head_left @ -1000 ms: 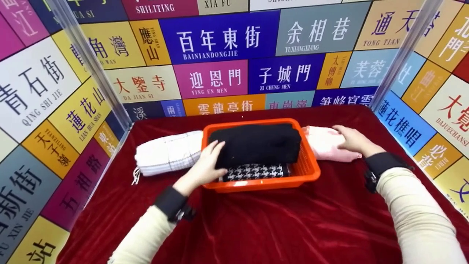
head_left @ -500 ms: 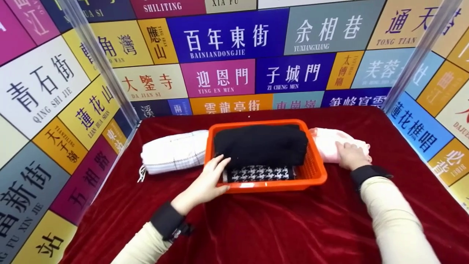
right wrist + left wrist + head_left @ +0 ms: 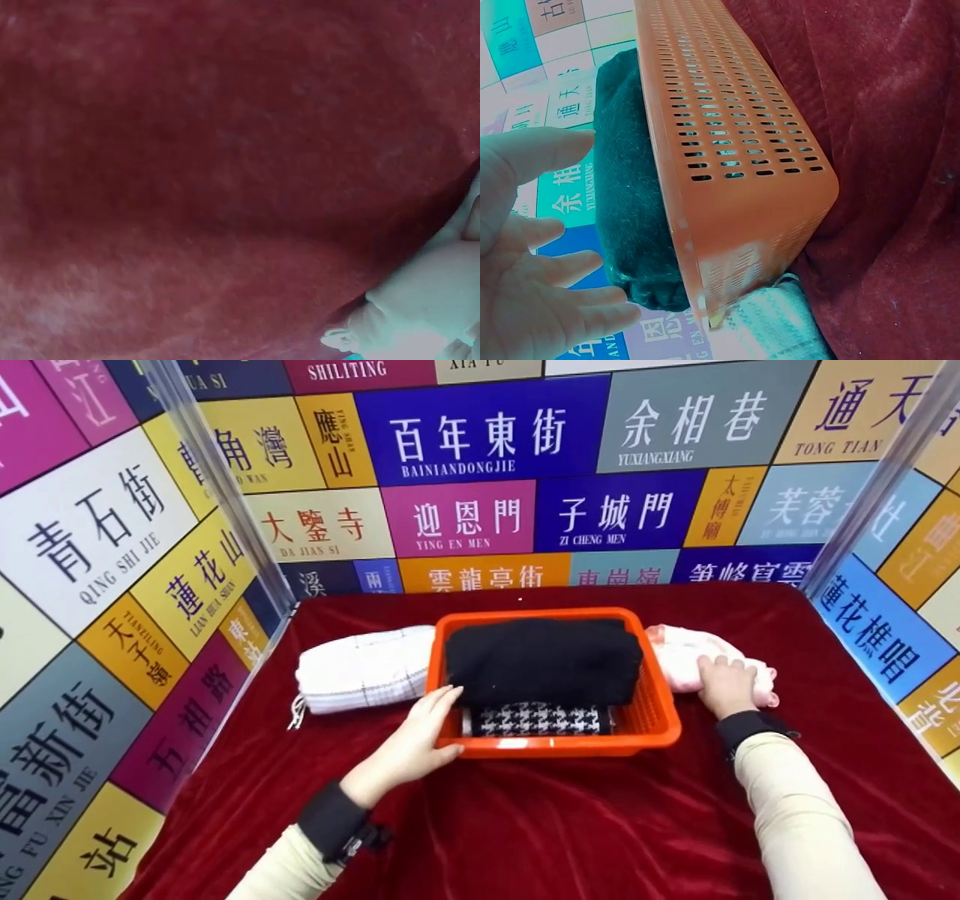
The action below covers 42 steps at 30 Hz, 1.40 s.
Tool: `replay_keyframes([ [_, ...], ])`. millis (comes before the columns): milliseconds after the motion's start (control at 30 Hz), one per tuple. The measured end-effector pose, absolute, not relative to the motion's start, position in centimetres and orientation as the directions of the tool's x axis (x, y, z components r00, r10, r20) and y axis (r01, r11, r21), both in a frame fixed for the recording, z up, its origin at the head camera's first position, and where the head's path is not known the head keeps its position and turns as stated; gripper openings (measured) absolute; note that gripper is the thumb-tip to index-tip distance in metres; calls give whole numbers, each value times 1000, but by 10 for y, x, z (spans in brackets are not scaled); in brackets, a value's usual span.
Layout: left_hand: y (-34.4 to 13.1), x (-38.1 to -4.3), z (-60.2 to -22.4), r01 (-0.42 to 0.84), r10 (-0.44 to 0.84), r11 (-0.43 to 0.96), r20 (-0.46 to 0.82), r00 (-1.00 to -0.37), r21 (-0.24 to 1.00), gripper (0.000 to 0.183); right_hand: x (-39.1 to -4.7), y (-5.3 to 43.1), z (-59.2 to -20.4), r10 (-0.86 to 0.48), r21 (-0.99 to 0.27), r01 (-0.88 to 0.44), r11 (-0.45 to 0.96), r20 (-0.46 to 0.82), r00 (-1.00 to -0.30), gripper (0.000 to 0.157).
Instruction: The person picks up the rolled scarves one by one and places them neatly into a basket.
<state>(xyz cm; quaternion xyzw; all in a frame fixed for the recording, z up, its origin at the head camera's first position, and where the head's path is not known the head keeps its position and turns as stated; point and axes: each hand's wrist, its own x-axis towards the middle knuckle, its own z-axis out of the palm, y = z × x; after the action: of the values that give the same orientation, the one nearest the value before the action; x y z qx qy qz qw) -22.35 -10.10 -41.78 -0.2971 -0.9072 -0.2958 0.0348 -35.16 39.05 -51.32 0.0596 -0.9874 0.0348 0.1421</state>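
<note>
An orange plastic basket (image 3: pixel 570 745) holds a rolled black cloth (image 3: pixel 544 660) lying over a black-and-white houndstooth cloth (image 3: pixel 540 720). My left hand (image 3: pixel 409 742) is at the basket's front left corner, its fingers spread and holding nothing. In the left wrist view that hand (image 3: pixel 547 262) shows straight, separated fingers beside the black cloth. To the right of the basket, my right hand (image 3: pixel 727 686) grips a rolled pink-and-white cloth (image 3: pixel 682 649) from above; its fingertips are partly hidden. The right wrist view shows the cloth's pale end (image 3: pixel 427 300) in the lower right corner.
A rolled white checked cloth (image 3: pixel 364 667) with a tassel lies against the basket's left side. Dark red velvet (image 3: pixel 570 825) covers the table. Walls of colourful Chinese name panels (image 3: pixel 480 435) stand behind and at both sides, with clear posts (image 3: pixel 225 487) at the corners.
My right hand has shifted from the far right end of the pink-and-white cloth onto its front and top. My left hand has drawn back slightly from the black cloth toward the basket's front corner.
</note>
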Motion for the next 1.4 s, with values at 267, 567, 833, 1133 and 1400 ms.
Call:
replay_keyframes([
  [267, -107, -216, -422, 537, 491, 645, 243, -837, 544, 74, -344, 414, -482, -179, -16, -205, 979, 422, -889, 35],
  [567, -103, -215, -414, 560, 501, 622, 271, -822, 547, 73, -322, 425, -399, -67, -154, -142, 978, 411, -909, 46],
  [833, -95, -212, -411, 592, 538, 600, 275, -797, 538, 73, -275, 387, -317, -117, -173, -204, 964, 412, -904, 27],
  [1133, -77, -210, -395, 536, 501, 412, 309, -809, 737, 56, -212, 327, -274, -377, -294, -506, 811, 399, -836, 46],
  [1400, -35, -206, -355, 241, 601, -53, 224, -767, 969, 45, -190, 266, -302, -692, -397, -697, 598, 184, -698, 42],
])
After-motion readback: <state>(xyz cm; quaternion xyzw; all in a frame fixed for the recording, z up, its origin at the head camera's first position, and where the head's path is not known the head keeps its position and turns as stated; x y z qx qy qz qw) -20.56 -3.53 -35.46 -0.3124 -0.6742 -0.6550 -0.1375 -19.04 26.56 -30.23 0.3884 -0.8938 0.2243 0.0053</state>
